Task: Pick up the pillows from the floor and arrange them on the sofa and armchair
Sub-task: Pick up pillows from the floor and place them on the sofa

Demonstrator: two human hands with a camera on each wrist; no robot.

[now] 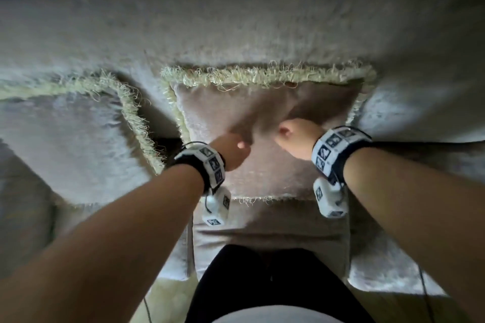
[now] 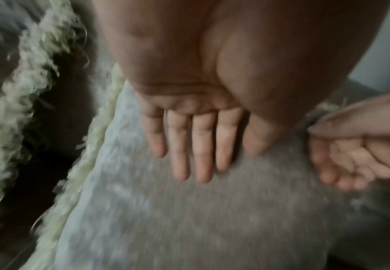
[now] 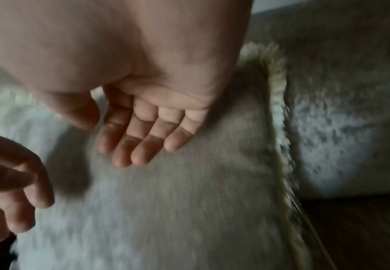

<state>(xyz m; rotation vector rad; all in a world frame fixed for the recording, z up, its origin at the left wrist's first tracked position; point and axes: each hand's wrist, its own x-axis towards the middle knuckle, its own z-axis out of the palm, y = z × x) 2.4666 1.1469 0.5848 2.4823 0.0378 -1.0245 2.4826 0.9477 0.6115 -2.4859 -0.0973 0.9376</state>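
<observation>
A beige velvet pillow (image 1: pixel 273 178) with a pale fringe leans upright against the sofa back (image 1: pixel 236 29), in the middle of the head view. Both hands are at its face. My left hand (image 1: pixel 236 147) holds its fingers (image 2: pixel 200 149) straight and together over the pillow (image 2: pixel 189 219), gripping nothing. My right hand (image 1: pixel 294 136) is beside it, its fingers (image 3: pixel 140 146) relaxed and slightly bent over the pillow (image 3: pixel 177 210), also gripping nothing. Motion blur hides whether either hand touches the fabric. A second fringed pillow (image 1: pixel 65 144) leans on the sofa to the left.
The sofa seat cushion (image 1: pixel 262 231) lies below the pillow, with my dark-clad legs (image 1: pixel 262 283) against its front. Wooden floor (image 1: pixel 393 307) shows at the bottom right. A sofa back cushion (image 3: pixel 339 118) bulges just right of the pillow.
</observation>
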